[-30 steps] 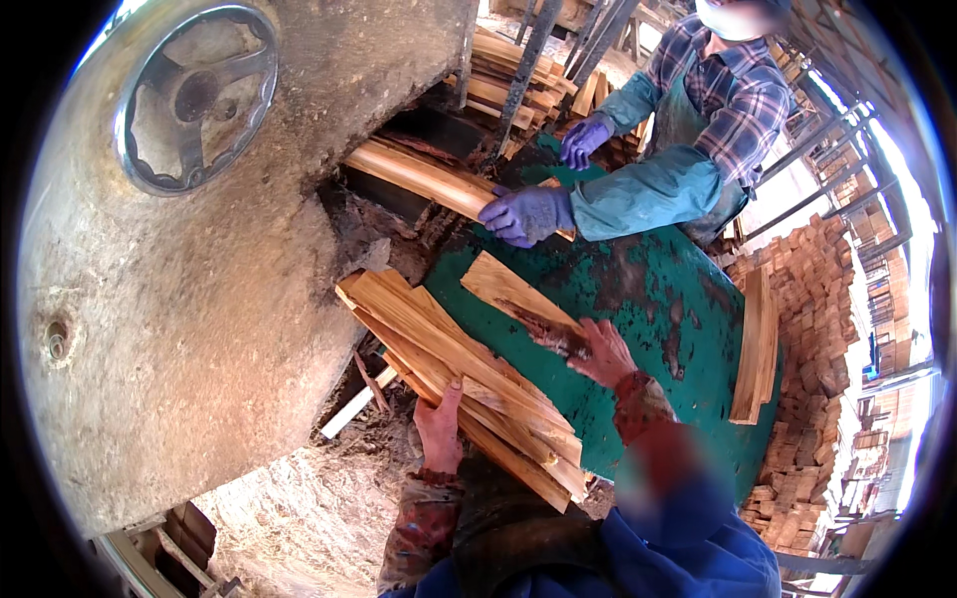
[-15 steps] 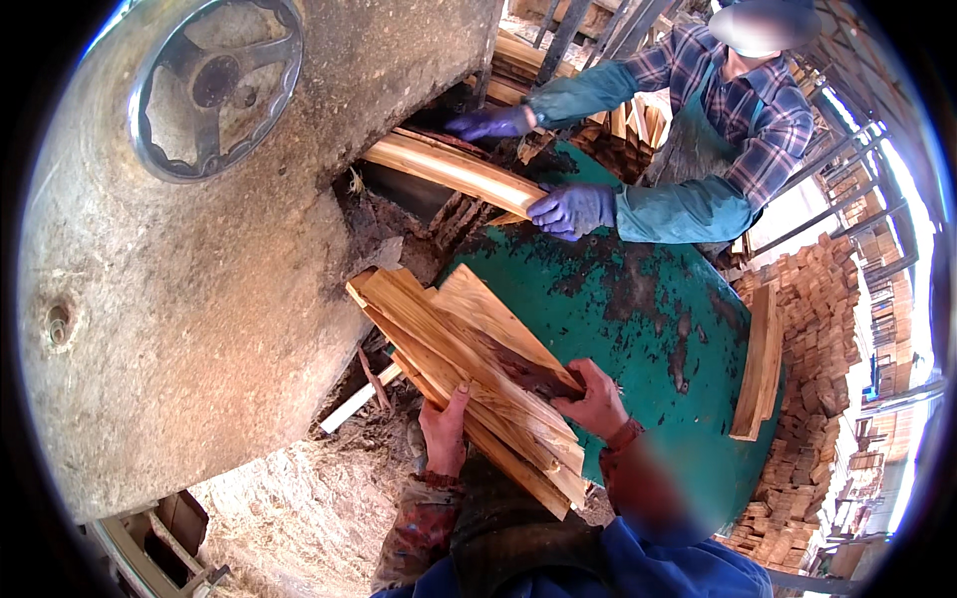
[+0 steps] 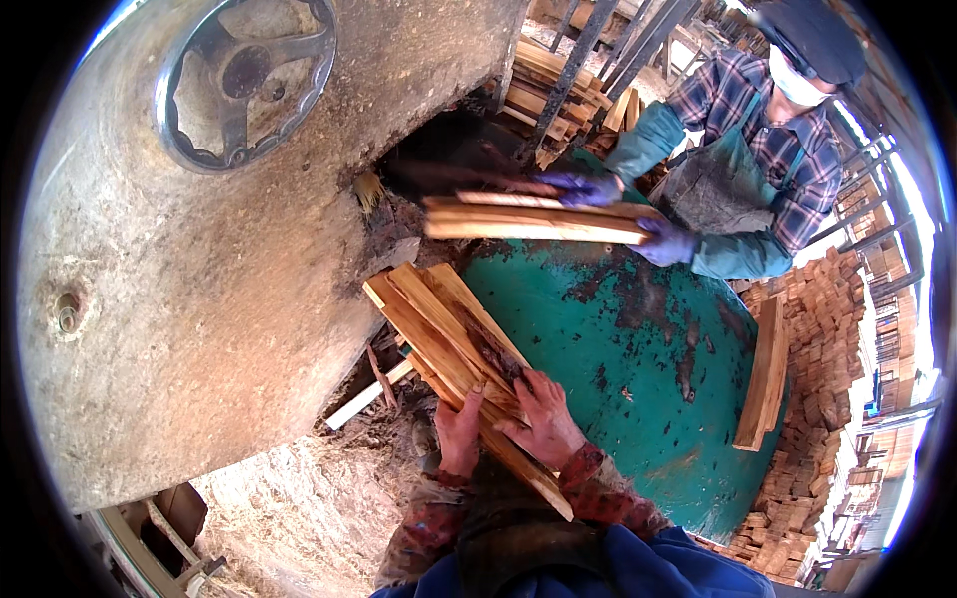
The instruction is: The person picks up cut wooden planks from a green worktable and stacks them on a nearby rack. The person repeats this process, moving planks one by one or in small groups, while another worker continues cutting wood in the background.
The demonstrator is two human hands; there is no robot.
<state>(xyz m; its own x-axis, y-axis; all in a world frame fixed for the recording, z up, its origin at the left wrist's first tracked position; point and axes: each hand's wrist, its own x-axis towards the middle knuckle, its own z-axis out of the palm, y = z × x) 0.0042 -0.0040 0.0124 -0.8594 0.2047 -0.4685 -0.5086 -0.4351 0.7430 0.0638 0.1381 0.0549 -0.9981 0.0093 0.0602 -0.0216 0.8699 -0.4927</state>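
A stack of rough wooden slats [image 3: 424,324] slants in front of me, its far end up and to the left, some pieces edged with dark bark. My left hand [image 3: 459,436] grips the stack's left side with the thumb on top. From the right, my right hand [image 3: 543,421] holds the slats close to my left hand, its fingers pressed along their right side. Fingers under the wood are hidden. Across from me a co-worker in purple gloves [image 3: 666,242] holds several long boards [image 3: 538,221] over the far part of the green table [image 3: 638,369].
A big stained metal machine body [image 3: 219,299] with a handwheel [image 3: 244,80] stands at left. Two slats [image 3: 763,374] lie on the table's right edge, beside stacked wood blocks [image 3: 822,339]. A pale stick [image 3: 369,394] and sawdust [image 3: 299,518] lie below the machine.
My right hand has shifted left along the stack, closer to my left hand, and the slats sit closer together. The co-worker has drawn the boards away from the machine, to the right.
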